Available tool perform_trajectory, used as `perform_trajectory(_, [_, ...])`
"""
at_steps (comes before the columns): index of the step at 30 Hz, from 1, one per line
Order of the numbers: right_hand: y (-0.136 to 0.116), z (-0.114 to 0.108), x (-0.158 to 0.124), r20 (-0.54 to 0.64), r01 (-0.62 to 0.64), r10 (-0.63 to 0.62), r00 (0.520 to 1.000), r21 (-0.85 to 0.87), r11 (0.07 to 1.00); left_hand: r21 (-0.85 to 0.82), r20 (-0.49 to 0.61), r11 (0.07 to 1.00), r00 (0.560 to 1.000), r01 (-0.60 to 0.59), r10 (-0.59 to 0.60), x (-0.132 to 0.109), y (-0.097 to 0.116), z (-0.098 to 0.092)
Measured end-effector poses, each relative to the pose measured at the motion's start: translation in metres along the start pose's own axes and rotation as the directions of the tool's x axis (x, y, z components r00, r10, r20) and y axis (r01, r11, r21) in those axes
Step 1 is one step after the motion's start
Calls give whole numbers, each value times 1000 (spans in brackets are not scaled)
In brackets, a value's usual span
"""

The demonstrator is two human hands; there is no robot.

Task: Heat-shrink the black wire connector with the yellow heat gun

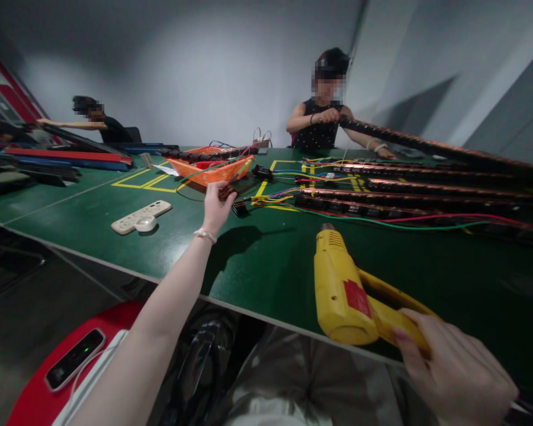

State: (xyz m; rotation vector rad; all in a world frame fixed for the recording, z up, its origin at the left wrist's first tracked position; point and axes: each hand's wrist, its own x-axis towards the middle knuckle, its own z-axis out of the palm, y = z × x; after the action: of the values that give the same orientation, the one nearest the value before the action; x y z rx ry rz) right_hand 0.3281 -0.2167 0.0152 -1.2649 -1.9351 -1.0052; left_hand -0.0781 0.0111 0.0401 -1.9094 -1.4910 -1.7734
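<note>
My right hand [448, 361] is wrapped round the handle of a yellow heat gun [344, 290], whose nozzle points away over the front part of the green table. My left hand [218, 207] is reached out just in front of an orange basket [208, 174], its fingers closed on something small and dark that I cannot make out. Right beside that hand lies a black connector [240, 208] with coloured wires. These wires run to long black strips with copper-coloured parts [337, 202].
On the green table [182, 236], a beige remote-like object [137, 218] and a small round white item [145, 223] lie left. Across it a person [317, 121] holds a long strip; another person [111, 127] sits far left. A red stool [35, 390] bears a device [75, 359].
</note>
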Motion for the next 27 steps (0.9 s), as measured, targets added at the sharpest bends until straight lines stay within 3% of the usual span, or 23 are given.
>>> perform_trajectory(2, [0,0,0,-13,6,-6,1000,0,1000,-81,192,993,976,-90,104,-11,26,17])
perform_trajectory(4, [1,0,0,-16,4,-4,1000,3,1000,-170,335,976,923,-138,189,-24,46,34])
perform_trajectory(9, [-1,0,-1,-12,-14,14,1000,-3,1000,-277,587,955,769,-103,253,-46,59,58])
perform_trajectory(12, [-3,1,-1,-11,-34,33,999,-16,999,-293,641,954,727,-66,247,-48,56,57])
perform_trajectory(17, [-9,2,0,-26,-76,76,997,-11,997,-236,668,959,690,-160,279,-45,54,54])
perform_trajectory(20, [-20,3,3,-35,-90,91,995,28,996,-245,696,958,662,-147,279,-46,55,56])
perform_trajectory(27, [-60,9,19,-19,-103,112,994,262,960,-282,693,947,650,-151,310,-46,54,53])
